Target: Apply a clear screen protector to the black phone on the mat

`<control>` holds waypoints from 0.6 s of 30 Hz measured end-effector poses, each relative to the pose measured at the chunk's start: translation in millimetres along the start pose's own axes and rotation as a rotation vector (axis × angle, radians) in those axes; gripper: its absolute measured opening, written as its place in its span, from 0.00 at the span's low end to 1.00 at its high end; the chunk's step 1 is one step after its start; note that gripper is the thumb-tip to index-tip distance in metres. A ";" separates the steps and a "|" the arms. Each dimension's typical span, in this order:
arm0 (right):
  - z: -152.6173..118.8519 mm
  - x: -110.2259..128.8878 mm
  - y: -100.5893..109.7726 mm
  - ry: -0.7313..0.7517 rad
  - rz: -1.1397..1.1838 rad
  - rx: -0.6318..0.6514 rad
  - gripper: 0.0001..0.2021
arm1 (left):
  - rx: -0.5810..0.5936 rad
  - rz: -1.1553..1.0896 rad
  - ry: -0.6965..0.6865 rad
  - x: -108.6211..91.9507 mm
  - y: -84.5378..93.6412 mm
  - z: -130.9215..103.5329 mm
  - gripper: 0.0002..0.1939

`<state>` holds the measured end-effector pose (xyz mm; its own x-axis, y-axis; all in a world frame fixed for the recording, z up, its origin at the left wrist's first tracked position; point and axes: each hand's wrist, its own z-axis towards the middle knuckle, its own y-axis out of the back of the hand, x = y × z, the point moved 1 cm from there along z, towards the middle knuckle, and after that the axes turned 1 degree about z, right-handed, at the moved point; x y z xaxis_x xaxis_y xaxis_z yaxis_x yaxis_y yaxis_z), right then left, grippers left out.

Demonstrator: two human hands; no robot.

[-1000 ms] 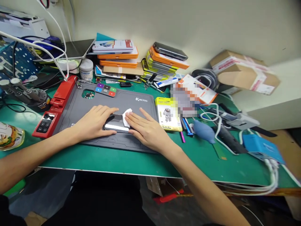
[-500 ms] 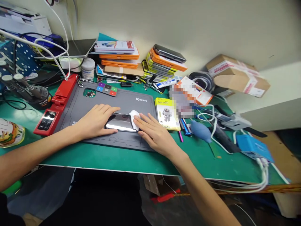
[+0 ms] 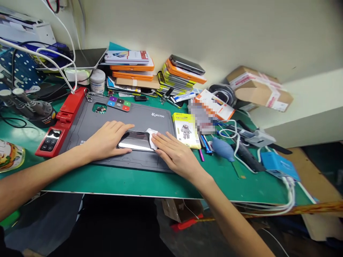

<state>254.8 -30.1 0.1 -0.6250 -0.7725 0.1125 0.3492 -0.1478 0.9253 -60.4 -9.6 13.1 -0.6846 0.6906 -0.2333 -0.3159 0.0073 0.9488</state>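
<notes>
- Green bench [image 3: 125,184], front strip: open passage.
- Grey mat [image 3: 142,120], beyond the phone [image 3: 135,142]: open middle.
- Red device [image 3: 74,102], left: barrier.
- Yellow-topped box [image 3: 187,131], right: obstacle.
- Stacked cases [image 3: 132,67], rear: barrier.

This looks like a small phone repair workshop, set against a plain wall [image 3: 214,28]. A green bench [image 3: 128,184] carries a grey work mat [image 3: 139,115] with a phone [image 3: 137,143] lying on it, and a hollow in the mat holds tiny metal parts [image 3: 100,109]. Along the mat's left side is a red tool [image 3: 64,117] with a button panel [image 3: 50,141]. On the right lie a yellow packet [image 3: 185,132], thin hand tools [image 3: 207,145], a blue blower [image 3: 222,149] and a blue charging box [image 3: 280,165] with many white cables [image 3: 290,194]. Flat orange boxes [image 3: 132,67] and yellow-edged cases [image 3: 175,79] are piled at the back, near the wall, with a taped cardboard box [image 3: 259,93] farther right
</notes>
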 end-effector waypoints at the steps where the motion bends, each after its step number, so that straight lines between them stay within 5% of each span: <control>1: 0.6 0.6 -0.7 -0.013 0.009 0.005 0.23 | -0.004 0.004 0.000 0.0 -0.2 0.0 0.41; 18: 20.6 7.0 -8.6 -0.111 -0.030 0.017 0.25 | -0.002 -0.008 0.021 -0.7 2.3 1.0 0.41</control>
<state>233.1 -21.5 0.4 -0.7086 -0.6948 0.1231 0.3181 -0.1589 0.9346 -60.1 -9.4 15.7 -0.6957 0.6751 -0.2454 -0.3228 0.0114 0.9464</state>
